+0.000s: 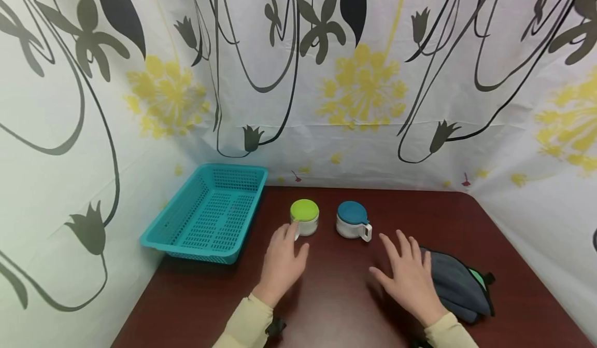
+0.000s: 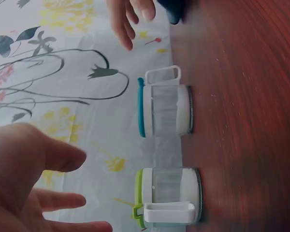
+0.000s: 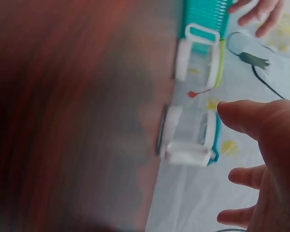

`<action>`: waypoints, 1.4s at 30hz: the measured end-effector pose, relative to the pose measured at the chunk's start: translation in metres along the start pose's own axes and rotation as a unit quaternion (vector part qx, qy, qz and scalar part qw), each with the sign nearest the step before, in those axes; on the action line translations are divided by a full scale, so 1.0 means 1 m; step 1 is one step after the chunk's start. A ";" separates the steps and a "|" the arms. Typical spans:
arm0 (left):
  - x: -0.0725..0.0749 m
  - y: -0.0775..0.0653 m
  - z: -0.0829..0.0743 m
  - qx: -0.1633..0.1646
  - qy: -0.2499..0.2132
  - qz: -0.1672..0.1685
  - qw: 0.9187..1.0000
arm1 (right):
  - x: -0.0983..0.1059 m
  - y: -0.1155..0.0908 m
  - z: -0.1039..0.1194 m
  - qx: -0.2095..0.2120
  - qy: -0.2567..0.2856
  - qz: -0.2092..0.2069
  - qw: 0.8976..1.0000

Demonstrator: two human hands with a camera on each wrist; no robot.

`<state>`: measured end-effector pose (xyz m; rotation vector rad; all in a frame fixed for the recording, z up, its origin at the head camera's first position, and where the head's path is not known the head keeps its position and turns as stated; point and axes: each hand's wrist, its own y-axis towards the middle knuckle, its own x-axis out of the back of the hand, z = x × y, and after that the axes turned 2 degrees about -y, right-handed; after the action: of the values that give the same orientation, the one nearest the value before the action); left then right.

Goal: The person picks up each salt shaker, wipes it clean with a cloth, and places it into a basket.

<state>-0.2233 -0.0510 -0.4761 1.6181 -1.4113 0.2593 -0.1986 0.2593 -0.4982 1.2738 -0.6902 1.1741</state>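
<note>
Two small clear jars with white handles stand upright side by side on the dark red table. One jar (image 1: 305, 226) has a lime green lid (image 1: 304, 210); the other jar (image 1: 350, 229), to its right, has a blue lid (image 1: 352, 212). My left hand (image 1: 282, 260) hovers just in front of the green-lidded jar, fingers spread and holding nothing; in the head view its fingertips overlap that jar's handle. In front and to the right of the blue-lidded jar, my right hand (image 1: 410, 278) is spread with fingers apart, also holding nothing. Both jars show sideways in the wrist views.
A teal plastic basket (image 1: 184, 251) with slotted sides stands at the back left of the table (image 1: 336, 306). On the right, partly behind my right hand, lies a dark grey pouch (image 1: 459, 283) with green and black trim. A patterned white curtain (image 1: 298, 104) hangs behind the table.
</note>
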 end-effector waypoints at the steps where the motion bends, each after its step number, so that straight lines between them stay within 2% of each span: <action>1: 0.000 0.002 0.002 0.002 -0.007 -0.003 1.000 | 0.003 -0.002 -0.006 0.003 -0.008 0.006 1.000; 6: -0.002 0.014 0.010 0.039 -0.065 -0.003 0.997 | 0.015 -0.006 -0.035 0.019 -0.050 0.037 0.998; 13: -0.008 0.027 0.019 0.112 -0.141 0.026 0.983 | 0.029 -0.020 -0.072 0.040 -0.099 0.071 0.992; 18: -0.011 0.041 0.022 0.175 -0.195 0.037 0.964 | 0.035 -0.029 -0.095 0.043 -0.103 0.113 0.987; 23: -0.013 0.050 0.025 0.225 -0.215 0.034 0.950 | 0.036 -0.033 -0.111 0.046 -0.089 0.152 0.983; 28: -0.018 0.052 0.032 0.263 -0.250 0.043 0.931 | 0.034 -0.037 -0.116 0.052 -0.087 0.149 0.984; 32: -0.023 0.054 0.038 0.292 -0.282 0.064 0.911 | 0.033 -0.041 -0.119 0.051 -0.098 0.146 0.983; 36: -0.025 0.057 0.044 0.320 -0.307 0.087 0.892 | 0.030 -0.043 -0.120 0.048 -0.087 0.146 0.984; 42: -0.021 0.066 0.049 0.351 -0.321 0.114 0.872 | 0.025 -0.041 -0.119 0.056 -0.070 0.143 0.986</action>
<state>-0.3060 -0.0664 -0.4833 2.2543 -2.1978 0.4320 -0.1763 0.3845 -0.5164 1.3930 -0.9460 1.3794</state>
